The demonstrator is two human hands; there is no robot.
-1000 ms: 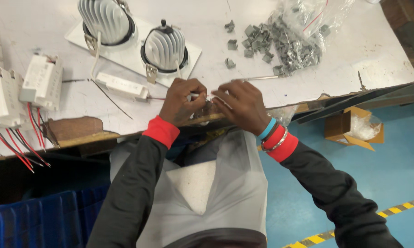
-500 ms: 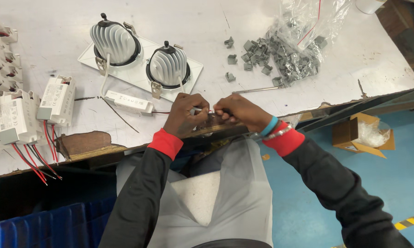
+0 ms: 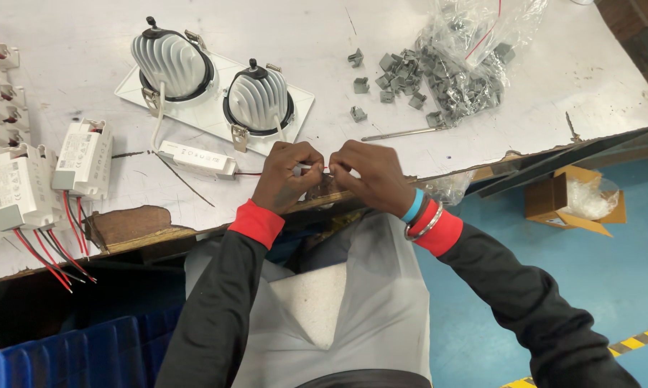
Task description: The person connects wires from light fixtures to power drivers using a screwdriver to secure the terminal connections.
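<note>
Red wire [image 3: 248, 173] pinched between both hands: left grip [image 3: 284, 174], right grip [image 3: 367, 172]; two downlights [image 3: 256, 100] behind.

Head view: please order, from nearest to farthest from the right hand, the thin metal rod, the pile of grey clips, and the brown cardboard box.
1. Thin metal rod, just above the right hand.
2. Pile of grey clips, farther up the table.
3. Brown cardboard box, far right, on the floor.

lamps [image 3: 216, 93] on table [image 3: 80, 43], clips [image 3: 439, 79] right

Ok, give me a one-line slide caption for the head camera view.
Left hand and right hand pinch thin red wires at the white table edge, beside a twin downlight fitting.
</note>
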